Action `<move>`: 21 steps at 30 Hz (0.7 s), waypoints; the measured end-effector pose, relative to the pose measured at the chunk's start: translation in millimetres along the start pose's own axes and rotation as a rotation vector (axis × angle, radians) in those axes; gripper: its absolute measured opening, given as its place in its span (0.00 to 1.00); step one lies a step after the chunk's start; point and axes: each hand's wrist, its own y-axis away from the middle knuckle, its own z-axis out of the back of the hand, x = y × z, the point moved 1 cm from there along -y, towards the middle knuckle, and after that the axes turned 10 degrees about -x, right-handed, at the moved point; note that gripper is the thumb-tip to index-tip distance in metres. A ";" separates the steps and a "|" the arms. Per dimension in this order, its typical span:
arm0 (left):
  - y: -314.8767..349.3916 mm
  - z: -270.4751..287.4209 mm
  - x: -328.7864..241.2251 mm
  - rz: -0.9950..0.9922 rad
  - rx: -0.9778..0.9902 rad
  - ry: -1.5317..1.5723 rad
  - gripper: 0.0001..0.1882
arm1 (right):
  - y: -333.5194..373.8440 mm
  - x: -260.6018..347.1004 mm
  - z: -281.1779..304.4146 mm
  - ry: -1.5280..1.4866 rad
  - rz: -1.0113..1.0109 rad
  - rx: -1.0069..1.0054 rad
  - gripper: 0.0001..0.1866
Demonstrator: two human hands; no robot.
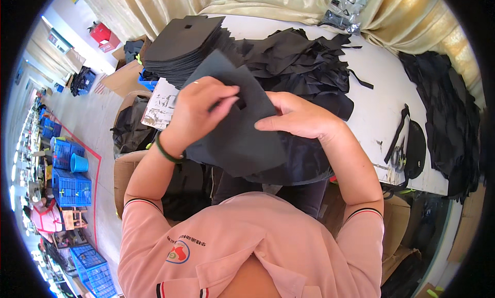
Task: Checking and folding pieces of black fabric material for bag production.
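Note:
Both my hands hold a flat dark grey fabric piece [242,138] above the near edge of a white table [381,87]. My left hand [198,110] pinches its upper left part, with a ring on one finger and a green band at the wrist. My right hand [296,115] grips the piece from the right, fingers laid across its top. A glossy black fabric layer [304,164] lies under the piece. Behind my hands sits a tall stack of black cut pieces [180,43] and a loose heap of black fabric scraps [304,61].
More black fabric [448,117] hangs over the table's right side, and a black strap [397,133] lies near its front edge. Cardboard boxes [126,76] and blue crates [69,182] stand on the floor at left. A person in pink [44,215] sits at far left.

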 end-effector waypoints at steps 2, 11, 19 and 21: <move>5.4 16.5 1.2 0.341 -0.061 0.148 0.06 | 3.4 -7.2 10.9 0.023 -0.030 -0.071 0.24; 70.3 113.3 75.8 0.960 -0.472 0.600 0.05 | 49.8 -86.1 81.5 0.555 -0.197 -0.287 0.28; 164.7 137.6 192.3 1.020 -0.064 -0.319 0.11 | 81.1 -101.4 75.0 0.869 -0.279 -0.466 0.26; 121.0 75.1 163.0 0.530 0.139 -0.643 0.19 | 85.6 -98.3 69.9 0.966 -0.286 -0.485 0.27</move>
